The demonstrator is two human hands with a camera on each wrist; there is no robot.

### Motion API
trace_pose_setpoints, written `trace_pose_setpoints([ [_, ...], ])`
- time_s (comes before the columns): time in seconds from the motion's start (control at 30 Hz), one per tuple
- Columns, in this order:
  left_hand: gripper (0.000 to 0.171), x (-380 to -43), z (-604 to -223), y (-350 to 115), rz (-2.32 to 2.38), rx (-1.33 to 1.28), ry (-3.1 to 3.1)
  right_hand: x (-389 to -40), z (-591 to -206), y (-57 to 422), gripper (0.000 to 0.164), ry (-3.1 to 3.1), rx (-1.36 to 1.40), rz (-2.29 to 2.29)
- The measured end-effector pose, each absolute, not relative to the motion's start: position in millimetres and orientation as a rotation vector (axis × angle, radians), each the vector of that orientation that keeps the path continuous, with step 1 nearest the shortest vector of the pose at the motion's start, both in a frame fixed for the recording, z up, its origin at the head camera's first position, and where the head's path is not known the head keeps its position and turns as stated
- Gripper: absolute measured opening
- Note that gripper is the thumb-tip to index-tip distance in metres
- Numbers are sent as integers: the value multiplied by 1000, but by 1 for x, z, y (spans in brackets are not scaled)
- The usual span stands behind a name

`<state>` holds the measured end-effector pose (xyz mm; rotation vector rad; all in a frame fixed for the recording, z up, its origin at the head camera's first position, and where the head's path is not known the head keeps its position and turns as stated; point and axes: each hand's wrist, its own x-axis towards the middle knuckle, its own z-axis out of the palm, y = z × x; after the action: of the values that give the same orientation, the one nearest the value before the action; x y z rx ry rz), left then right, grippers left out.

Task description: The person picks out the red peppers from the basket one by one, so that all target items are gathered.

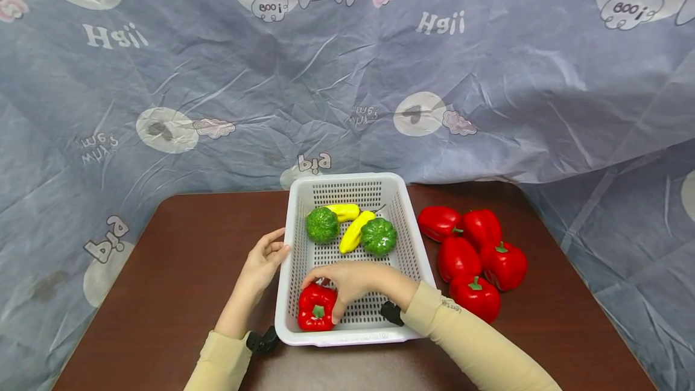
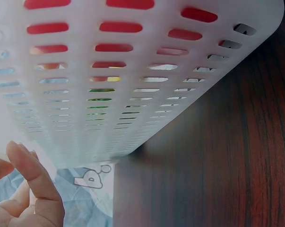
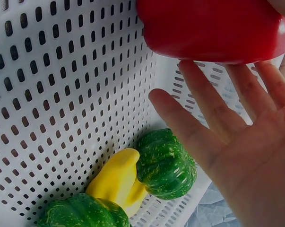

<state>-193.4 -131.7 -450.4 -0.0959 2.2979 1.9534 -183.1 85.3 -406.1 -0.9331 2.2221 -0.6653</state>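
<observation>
My right hand (image 1: 350,279) grips a red bell pepper (image 1: 317,311) in the near left corner of a white perforated basket (image 1: 358,335). The thumb is on the pepper's right side and the fingers reach over its far side. In the right wrist view the red pepper (image 3: 213,33) sits at the fingertips. At the basket's left rim, my left hand (image 1: 262,261) touches the outside with loosely bent fingers. Two speckled green squashes (image 1: 323,225) and two long yellow peppers (image 1: 356,231) lie in the basket's far half.
Several red bell peppers (image 1: 458,259) lie grouped on the dark wooden table (image 1: 195,246), right of the basket. A printed grey-blue cloth (image 1: 326,77) hangs behind the table's far edge. Black wrist straps (image 1: 263,340) show at both sleeves.
</observation>
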Motion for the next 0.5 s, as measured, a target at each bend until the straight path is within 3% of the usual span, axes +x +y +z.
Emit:
trace_pose_setpoints([
  [0.5,52,-193,-454,-131,1954,-96,2304,-186,-386,103,71,2276,-872,-821],
])
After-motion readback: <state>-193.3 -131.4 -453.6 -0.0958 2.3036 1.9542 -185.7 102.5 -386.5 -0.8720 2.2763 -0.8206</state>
